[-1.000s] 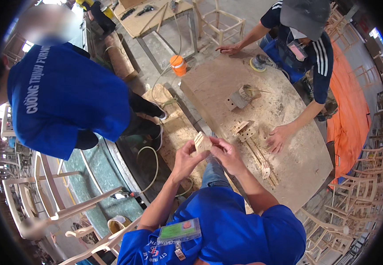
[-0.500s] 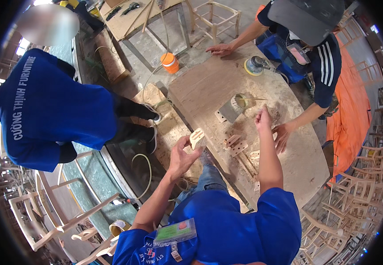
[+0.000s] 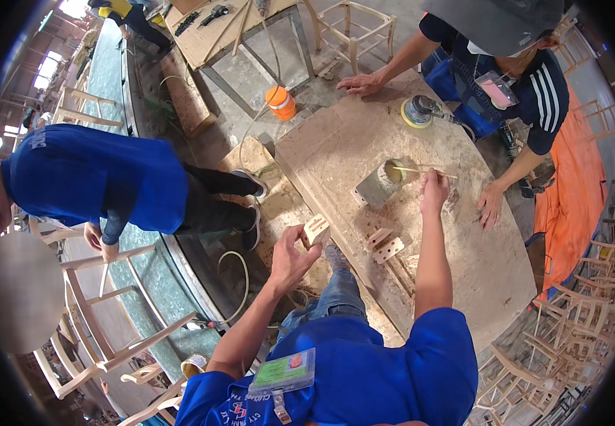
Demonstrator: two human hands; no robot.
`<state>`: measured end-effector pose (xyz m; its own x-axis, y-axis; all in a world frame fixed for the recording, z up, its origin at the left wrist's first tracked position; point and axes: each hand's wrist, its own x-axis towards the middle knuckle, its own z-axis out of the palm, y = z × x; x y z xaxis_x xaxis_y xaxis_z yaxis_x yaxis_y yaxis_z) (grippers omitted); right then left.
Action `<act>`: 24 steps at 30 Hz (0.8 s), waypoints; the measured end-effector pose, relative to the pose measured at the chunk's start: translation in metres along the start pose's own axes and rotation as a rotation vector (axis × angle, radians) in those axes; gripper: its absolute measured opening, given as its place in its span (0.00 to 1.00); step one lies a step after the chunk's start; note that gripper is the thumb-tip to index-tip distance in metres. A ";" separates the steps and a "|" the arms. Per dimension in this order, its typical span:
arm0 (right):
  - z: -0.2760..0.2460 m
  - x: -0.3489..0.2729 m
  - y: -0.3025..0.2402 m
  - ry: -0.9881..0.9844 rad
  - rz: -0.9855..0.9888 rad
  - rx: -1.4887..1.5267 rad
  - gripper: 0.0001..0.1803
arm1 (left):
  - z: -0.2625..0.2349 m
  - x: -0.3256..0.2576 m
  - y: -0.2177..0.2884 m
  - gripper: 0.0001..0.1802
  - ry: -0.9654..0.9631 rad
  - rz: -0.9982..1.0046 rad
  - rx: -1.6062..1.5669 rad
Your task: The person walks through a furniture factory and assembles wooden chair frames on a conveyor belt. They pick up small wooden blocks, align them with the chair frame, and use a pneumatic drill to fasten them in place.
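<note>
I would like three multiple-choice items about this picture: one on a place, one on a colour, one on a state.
1. Where is the thin stick?
A. on the floor
B. in the right hand, over the metal container
C. under the sander

2. What colour is the cup beside the worktable?
A. orange
B. green
C. white

3. What is the left hand doing?
A. resting flat
B. hanging empty
C. holding a small wooden block

Answers: B, the right hand pinches it above the metal container; A, its body is orange; C, the fingers close on the small wooden block.
</note>
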<state>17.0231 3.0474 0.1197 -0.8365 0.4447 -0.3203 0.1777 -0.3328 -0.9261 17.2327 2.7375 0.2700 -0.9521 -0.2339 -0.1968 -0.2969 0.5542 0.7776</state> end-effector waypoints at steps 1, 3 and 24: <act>-0.006 -0.008 -0.003 -0.013 -0.195 -0.107 0.07 | 0.001 0.005 0.002 0.25 0.006 0.038 0.024; -0.008 -0.022 -0.008 -0.028 -0.407 -0.449 0.07 | 0.003 0.014 0.007 0.24 -0.008 0.031 0.042; -0.053 -0.049 -0.013 -0.020 0.445 0.501 0.07 | 0.036 0.090 0.058 0.26 -0.031 0.375 0.244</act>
<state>17.0892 3.0747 0.1370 -0.7497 0.1618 -0.6417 0.2494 -0.8290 -0.5005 17.1271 2.7774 0.2756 -0.9978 0.0413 0.0513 0.0645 0.7692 0.6357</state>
